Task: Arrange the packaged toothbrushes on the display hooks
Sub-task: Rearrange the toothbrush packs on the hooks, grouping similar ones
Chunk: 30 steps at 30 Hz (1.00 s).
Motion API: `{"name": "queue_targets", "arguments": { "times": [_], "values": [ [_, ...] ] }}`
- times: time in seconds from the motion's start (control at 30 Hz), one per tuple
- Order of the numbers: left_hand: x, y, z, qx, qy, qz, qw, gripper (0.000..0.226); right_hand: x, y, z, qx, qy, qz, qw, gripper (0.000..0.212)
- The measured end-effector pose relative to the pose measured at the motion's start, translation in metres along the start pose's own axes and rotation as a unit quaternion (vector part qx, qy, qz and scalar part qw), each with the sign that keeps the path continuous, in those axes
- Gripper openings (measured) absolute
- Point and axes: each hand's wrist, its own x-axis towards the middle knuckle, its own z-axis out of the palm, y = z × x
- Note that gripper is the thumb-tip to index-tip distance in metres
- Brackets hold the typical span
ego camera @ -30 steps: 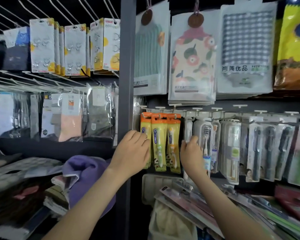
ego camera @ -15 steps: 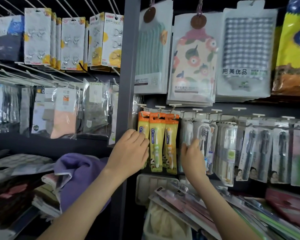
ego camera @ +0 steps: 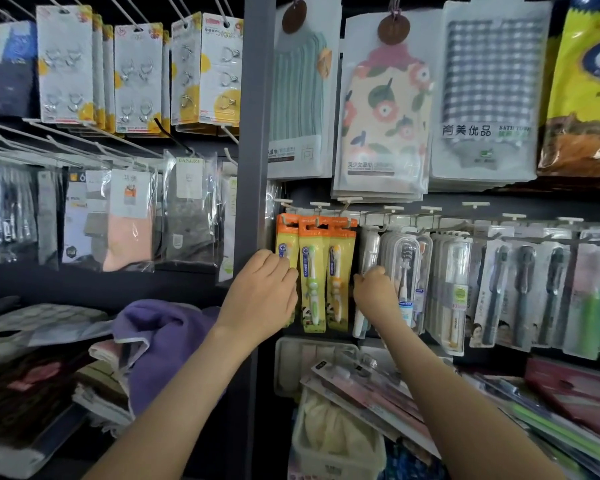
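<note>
Shop racking filled the head view, with a grey post (ego camera: pixel 253 133) splitting the bays and the toothbrush row hanging from white hooks (ego camera: pixel 349 199) to its right. Over the last second your hands barely shifted. Your left hand (ego camera: pixel 262 292) stayed with its fingers curled on the leftmost orange pack (ego camera: pixel 285 244). Your right hand (ego camera: pixel 374 289) crept slightly up the left edge of the clear pack (ego camera: pixel 407 271), fingers curled round it. The fingertips were hidden, so I couldn't tell how firm either hold was. Both packs hung on their hooks, so you seemed to be straightening rather than loading. Room was tight: the post stood just beside your left hand, towel bags (ego camera: pixel 385 133) overhung the hooks, and a tray (ego camera: pixel 284 368) sat just below the packs.
</note>
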Motion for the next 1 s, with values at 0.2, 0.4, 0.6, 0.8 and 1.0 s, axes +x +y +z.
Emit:
{"name": "queue_targets", "arguments": {
  "times": [0.2,0.4,0.6,0.8,1.0],
  "values": [
    [-0.001,-0.002,0.001,0.012,-0.008,-0.007,1.000,0.023,-0.030,0.021,-0.008,-0.030,-0.008,-0.044,0.999,0.039],
    [0.003,0.048,-0.018,-0.101,-0.044,-0.128,0.986,0.029,-0.073,0.061,-0.062,0.005,0.015,-0.094,0.995,0.042],
    [0.037,0.167,-0.046,-0.292,-0.107,-0.160,0.937,0.022,-0.087,0.124,-0.117,0.060,0.056,-0.095,0.992,0.038],
    [0.086,0.266,-0.046,-0.356,-0.150,-0.212,0.898,0.027,-0.074,0.222,-0.186,0.078,0.081,-0.080,0.990,0.033],
    [0.124,0.362,-0.030,-0.342,-0.195,-0.223,0.892,0.039,-0.044,0.324,-0.258,0.079,0.087,-0.026,0.993,0.041]
  ]
}}
